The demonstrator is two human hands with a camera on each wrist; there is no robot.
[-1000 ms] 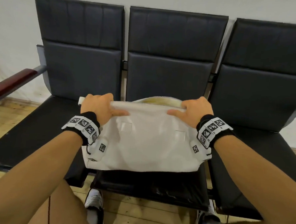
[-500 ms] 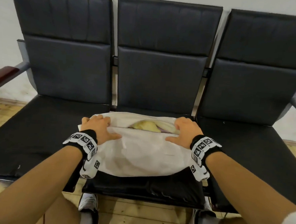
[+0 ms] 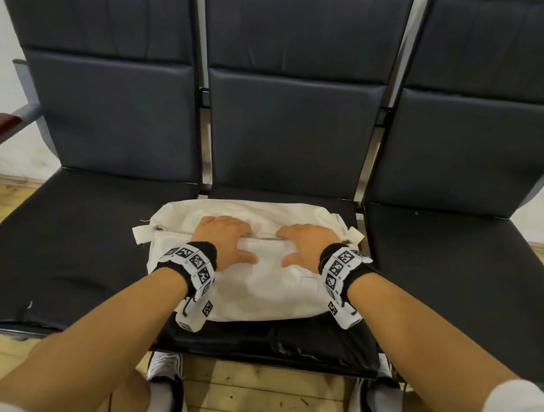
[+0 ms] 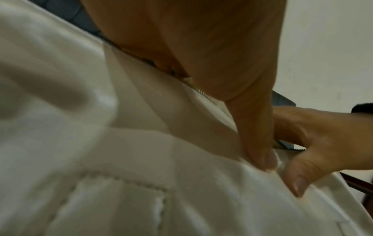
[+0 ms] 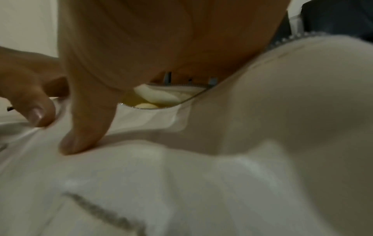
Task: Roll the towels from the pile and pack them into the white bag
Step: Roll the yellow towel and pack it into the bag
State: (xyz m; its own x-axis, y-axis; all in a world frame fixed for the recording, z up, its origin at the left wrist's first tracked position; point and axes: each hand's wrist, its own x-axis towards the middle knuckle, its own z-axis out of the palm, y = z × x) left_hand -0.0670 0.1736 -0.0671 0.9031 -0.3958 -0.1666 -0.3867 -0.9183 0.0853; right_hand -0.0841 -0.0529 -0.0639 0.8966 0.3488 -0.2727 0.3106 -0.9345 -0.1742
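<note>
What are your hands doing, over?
Left hand, right hand resting on white bag. Bag flat on middle seat, zip gaping. Nothing blocking.

Nothing readable anywhere here, honestly. Only markings are the black-and-white square code patterns on the white fabric wristbands (image 3: 194, 261), lower middle of the head view, and those aren't letters or numbers.

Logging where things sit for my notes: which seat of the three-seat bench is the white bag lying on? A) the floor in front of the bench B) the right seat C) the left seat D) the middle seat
D: the white bag lies flat on the middle seat, with the left hand and right hand resting on top of it.
</note>
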